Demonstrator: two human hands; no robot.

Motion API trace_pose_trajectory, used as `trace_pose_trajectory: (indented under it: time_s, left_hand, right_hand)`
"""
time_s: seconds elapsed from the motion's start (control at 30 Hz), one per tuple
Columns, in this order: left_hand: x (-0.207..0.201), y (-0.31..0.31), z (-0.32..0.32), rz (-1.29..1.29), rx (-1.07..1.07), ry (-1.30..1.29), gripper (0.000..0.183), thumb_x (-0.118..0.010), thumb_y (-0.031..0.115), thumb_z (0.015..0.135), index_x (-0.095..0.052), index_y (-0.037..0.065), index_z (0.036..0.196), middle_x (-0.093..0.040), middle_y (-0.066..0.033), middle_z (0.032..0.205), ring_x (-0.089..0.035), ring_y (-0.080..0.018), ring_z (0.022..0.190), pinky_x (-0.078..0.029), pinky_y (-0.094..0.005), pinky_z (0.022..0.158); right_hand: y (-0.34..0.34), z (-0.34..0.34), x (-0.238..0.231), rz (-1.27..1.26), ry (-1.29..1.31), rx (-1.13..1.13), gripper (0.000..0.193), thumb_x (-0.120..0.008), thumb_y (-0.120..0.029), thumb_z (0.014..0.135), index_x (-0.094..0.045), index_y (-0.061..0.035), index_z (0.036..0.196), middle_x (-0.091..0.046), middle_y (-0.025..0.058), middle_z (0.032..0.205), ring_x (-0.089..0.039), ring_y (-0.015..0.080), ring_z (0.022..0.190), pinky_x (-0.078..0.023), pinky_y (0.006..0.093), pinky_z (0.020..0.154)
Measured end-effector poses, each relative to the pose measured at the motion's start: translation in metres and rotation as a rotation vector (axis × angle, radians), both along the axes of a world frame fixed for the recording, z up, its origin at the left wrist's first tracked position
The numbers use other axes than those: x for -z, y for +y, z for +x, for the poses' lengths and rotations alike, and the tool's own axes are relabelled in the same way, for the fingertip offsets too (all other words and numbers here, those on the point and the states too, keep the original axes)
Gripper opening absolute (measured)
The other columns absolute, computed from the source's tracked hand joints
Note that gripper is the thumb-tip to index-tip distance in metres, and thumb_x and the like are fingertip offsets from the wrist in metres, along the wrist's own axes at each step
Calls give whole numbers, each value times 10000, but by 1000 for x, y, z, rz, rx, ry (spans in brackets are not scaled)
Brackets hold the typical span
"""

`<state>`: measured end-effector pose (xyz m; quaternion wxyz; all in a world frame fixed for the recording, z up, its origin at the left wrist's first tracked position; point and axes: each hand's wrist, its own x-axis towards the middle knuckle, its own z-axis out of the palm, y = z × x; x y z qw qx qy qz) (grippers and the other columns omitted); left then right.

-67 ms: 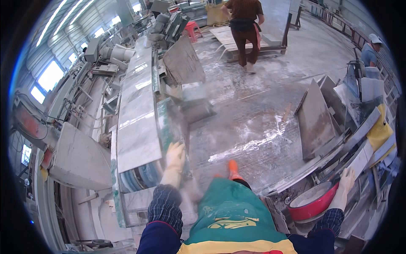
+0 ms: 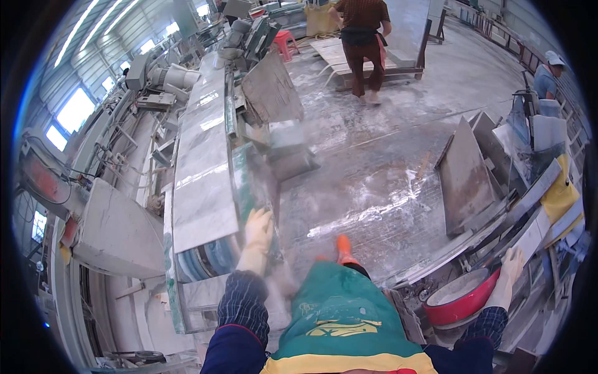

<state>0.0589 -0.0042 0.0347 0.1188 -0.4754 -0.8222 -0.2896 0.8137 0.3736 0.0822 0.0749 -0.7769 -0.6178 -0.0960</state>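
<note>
In the head view, the gloved left hand (image 2: 258,232) is at the machine's green side (image 2: 246,181), fingers slightly bent, just beside a pale slab (image 2: 204,209) lying along the top; whether it grips, I can't tell. Across to the gloved right hand (image 2: 512,267), at the lower end of a pale strip (image 2: 534,235), beside the red basin (image 2: 458,315), its hold unclear too! Up ahead, 1 co-worker (image 2: 363,40), back turned, near a wooden pallet (image 2: 332,52).

My feed shows blown-out windows (image 2: 75,111) and strip lights (image 2: 77,31) beyond and left of the left fingers (image 2: 260,219); glare streaks the floor (image 2: 364,215) to their right, haze smears detail beside them, and straight lines bow toward the black rim.
</note>
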Motion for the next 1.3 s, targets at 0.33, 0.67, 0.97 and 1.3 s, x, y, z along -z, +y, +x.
trace_pose_trajectory:
  time_s: [0.33,0.67,0.97,1.3]
  left_hand:
    - [7,0,-4,-47,-8,30,267,-667,78,807,-712,111,1069,-645,-211,1196,-540,-496,1175,-454,-492,1013]
    - [6,-1,-2,-79,-41,54,293,-676,63,787,-716,139,1067,-645,-203,1197,-547,-484,1178,-464,-486,1012]
    - [10,0,-1,-13,-34,22,285,-684,52,781,-716,121,1055,-643,-203,1198,-547,-487,1173,-465,-485,1006]
    - [5,1,3,107,10,-28,252,-679,51,783,-710,92,1030,-657,-195,1139,-567,-494,1112,-442,-496,1037]
  right_hand:
    - [50,32,6,19,-51,39,577,-432,-484,999,-471,-125,1449,-458,173,1482,-425,383,1355,-349,469,1110]
    - [83,53,11,11,-75,62,626,-377,-517,1009,-449,-92,1463,-441,183,1494,-408,341,1377,-326,421,1133]
    - [58,35,13,87,-55,27,568,-395,-453,1015,-491,-74,1428,-479,177,1463,-422,329,1365,-337,426,1127]
    - [-17,-25,-6,76,-79,28,586,-441,-462,994,-503,-59,1415,-493,223,1432,-458,348,1333,-376,446,1090]
